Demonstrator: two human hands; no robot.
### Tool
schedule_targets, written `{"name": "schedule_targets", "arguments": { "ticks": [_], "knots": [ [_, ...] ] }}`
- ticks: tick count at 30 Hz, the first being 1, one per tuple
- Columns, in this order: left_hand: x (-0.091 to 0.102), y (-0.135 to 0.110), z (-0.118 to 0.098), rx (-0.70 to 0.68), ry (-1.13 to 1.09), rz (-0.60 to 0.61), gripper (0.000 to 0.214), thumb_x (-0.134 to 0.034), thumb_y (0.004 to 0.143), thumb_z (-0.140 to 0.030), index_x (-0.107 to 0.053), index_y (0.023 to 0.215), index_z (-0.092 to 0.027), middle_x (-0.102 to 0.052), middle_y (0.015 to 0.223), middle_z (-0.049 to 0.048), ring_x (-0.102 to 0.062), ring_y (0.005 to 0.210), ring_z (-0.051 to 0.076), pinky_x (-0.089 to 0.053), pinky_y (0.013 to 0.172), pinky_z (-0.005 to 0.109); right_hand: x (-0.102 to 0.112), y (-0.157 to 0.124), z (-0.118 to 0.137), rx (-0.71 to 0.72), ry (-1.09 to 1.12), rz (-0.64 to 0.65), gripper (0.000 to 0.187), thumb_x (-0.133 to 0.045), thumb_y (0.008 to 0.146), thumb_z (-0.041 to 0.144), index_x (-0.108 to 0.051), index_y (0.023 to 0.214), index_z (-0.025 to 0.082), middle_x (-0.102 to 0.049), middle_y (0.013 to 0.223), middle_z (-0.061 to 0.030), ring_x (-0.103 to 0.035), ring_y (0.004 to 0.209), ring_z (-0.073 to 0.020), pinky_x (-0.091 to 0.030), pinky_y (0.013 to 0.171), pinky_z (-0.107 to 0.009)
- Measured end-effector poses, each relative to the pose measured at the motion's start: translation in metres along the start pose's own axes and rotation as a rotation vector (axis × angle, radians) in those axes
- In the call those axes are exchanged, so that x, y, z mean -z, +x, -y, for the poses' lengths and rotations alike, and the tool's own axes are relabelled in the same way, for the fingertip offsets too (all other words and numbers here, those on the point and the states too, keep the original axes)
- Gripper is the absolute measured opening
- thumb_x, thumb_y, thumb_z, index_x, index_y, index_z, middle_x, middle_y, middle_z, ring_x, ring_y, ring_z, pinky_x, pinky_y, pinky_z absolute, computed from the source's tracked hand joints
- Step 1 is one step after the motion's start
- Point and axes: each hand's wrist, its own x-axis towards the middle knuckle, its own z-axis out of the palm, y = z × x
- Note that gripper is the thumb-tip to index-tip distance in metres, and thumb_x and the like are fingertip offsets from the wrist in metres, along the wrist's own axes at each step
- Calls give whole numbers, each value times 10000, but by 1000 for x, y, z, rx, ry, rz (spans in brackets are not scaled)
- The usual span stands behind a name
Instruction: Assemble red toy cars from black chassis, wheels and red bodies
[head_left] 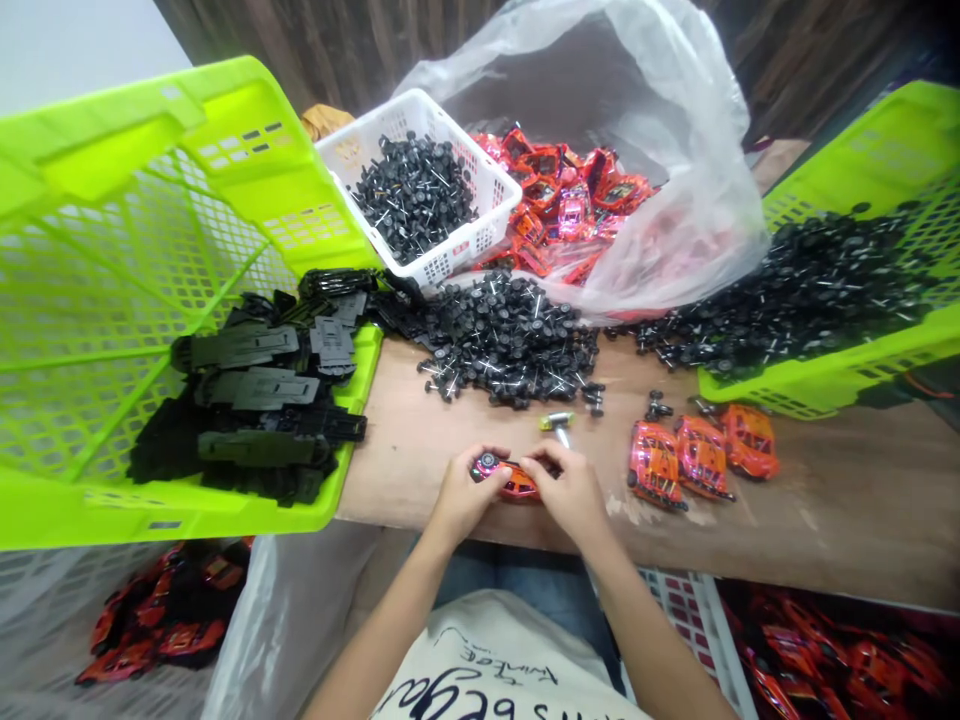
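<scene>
The heap of wheeled axles (514,345) lies on the table (416,440) just beyond the work, probably to keep small parts within easy reach, while three orange cars (702,457) sit grouped to the right, apparently out of the way. The left hand (469,492) and right hand (564,490) are nearly closed, gripping opposite ends of one toy car (519,482) near the table's front edge, perhaps to steady it

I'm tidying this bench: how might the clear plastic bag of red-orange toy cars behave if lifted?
The plastic bag is probably floppy: its film looks thin and creased. The loosely heaped toy cars could spill, since its mouth gapes.
</scene>
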Motion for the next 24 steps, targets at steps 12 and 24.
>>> {"name": "schedule_targets", "arguments": {
  "ticks": [12, 24],
  "knots": [
    [20, -3, -1, -261, 185, 152, 635, -763, 650, -340, -511, 1215, -198, -576, 1188, 95, -544, 1097, 255, -444, 901, 339, 3, -13, -22, 41, 47, 61, 230, -530, 839, 334, -654, 937, 167, -704, 876, -79, -628, 798, -225, -463, 753, -357],
    [17, 6, 4, -394, 317, 140, 193, -680, 744, -218, -648, 932, -185, -621, 960, 63, -578, 949, 211, -442, 852, 344, 0, -30, -17, 467, -364, -3, 312, -511, 900, 299, -545, 1187, 182, -641, 1149, -106, -567, 1071, -239, -371, 912, -394]
  ]
}}
